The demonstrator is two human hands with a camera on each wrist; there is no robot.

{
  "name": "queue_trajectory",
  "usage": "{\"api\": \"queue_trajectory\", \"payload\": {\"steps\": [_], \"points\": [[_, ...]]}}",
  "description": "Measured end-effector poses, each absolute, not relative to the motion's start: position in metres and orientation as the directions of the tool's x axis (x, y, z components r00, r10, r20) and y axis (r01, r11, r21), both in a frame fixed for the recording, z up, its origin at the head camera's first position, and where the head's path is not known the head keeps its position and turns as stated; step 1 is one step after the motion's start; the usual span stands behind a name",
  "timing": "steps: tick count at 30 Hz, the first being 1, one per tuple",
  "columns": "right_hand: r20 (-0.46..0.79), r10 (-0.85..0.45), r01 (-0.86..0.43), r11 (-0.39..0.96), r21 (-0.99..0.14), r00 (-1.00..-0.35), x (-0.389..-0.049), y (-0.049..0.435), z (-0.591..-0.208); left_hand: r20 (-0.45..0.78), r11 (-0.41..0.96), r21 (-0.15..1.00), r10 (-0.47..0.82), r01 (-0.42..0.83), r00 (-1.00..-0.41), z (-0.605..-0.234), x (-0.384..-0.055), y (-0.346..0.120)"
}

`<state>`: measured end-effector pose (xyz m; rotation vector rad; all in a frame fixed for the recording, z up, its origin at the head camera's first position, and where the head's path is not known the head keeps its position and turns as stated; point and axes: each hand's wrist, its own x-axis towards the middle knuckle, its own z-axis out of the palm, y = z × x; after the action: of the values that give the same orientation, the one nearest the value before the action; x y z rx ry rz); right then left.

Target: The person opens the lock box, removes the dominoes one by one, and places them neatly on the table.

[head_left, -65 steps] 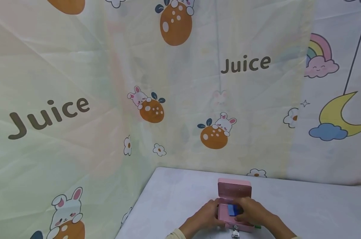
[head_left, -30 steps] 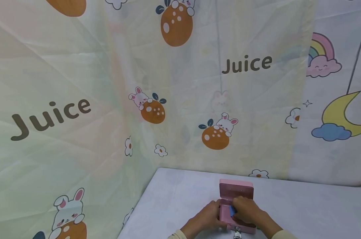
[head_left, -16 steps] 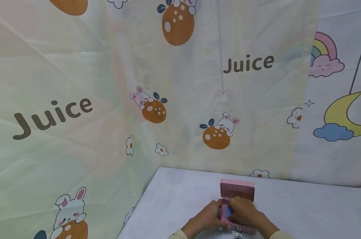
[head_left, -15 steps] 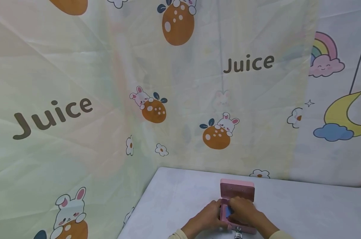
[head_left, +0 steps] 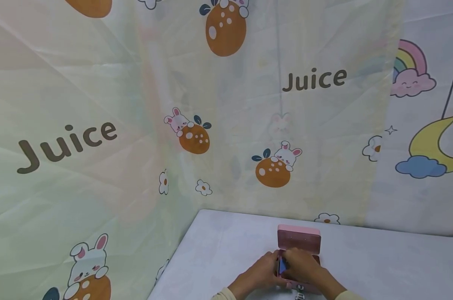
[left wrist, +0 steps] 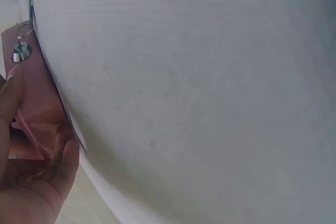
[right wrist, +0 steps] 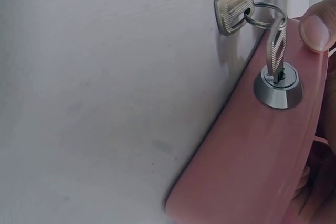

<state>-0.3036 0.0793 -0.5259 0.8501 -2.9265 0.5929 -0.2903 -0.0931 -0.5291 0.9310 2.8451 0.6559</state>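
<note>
A pink cash box [head_left: 311, 288] stands on the table with its lid [head_left: 299, 239] raised. My left hand [head_left: 261, 271] grips the box's left side, thumb at the front wall and fingers behind. Inside the box, my right hand [head_left: 301, 264] holds a small blue block [head_left: 282, 265] against the left inner wall; its fingers hide most of the block. In the right wrist view a key [right wrist: 276, 51] sits in the round metal lock [right wrist: 278, 88] on the box's front. A second key [right wrist: 234, 3] hangs from the same ring.
The box rests on a white-covered table [head_left: 226, 241]. Behind and to the left hang printed cloth sheets [head_left: 226, 166] with rabbits, oranges and the word Juice, meeting the table's back edge.
My right hand has moved left within the box, taking the blue block towards the left wall. A bit of green seen earlier at the box's right front corner is now hidden. My left hand keeps its grip.
</note>
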Motion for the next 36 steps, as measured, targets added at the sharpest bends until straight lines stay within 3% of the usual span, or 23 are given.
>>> {"api": "queue_trajectory", "payload": {"steps": [18,28,36], "points": [[0.202,-0.484,-0.524,0.806,-0.275,-0.851,-0.300,0.076,-0.526,0.010,0.759,0.437,0.532,0.482,-0.847,-0.525,-0.287,-0.091],[0.092,-0.380,-0.384,0.830,-0.405,-0.920,-0.297,0.067,-0.524,0.006,0.766,0.428,0.528,0.479,-0.849,-0.524,-0.286,-0.090],[0.008,-0.363,-0.326,0.827,-0.457,-0.932,-0.296,0.063,-0.521,0.035,0.755,0.401,0.554,0.519,-0.832,-0.524,-0.286,-0.092]]}}
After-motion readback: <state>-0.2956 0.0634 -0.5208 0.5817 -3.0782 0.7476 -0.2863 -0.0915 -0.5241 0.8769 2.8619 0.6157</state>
